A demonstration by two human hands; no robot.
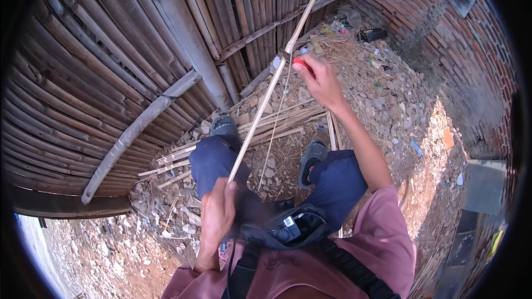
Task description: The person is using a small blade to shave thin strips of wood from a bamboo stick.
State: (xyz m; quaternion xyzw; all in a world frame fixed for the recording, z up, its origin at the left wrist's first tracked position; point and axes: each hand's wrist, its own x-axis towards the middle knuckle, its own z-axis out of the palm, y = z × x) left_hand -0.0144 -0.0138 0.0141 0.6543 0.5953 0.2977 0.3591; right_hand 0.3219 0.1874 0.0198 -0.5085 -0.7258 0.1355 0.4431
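A long pale bamboo strip (pixel 260 109) slants up and away in front of me. Its near end is gripped in my left hand (pixel 218 210), thumb lying along it. Higher up, my right hand (pixel 323 83) is closed round the red handle of a knife (pixel 304 68). The dark blade, partly hidden by the fingers, lies across the strip just below a knobby joint. From near the blade a thin sliver (pixel 275 124) hangs down beside the strip toward the ground between my legs.
Several bamboo strips (pixel 285 123) lie on the rubble ground beyond my knees. A bamboo wall (pixel 100 50) rises close on the left, braced by poles. At the right stands a brick wall (pixel 476 50). An open black waist bag (pixel 288 226) sits at my lap with a device inside.
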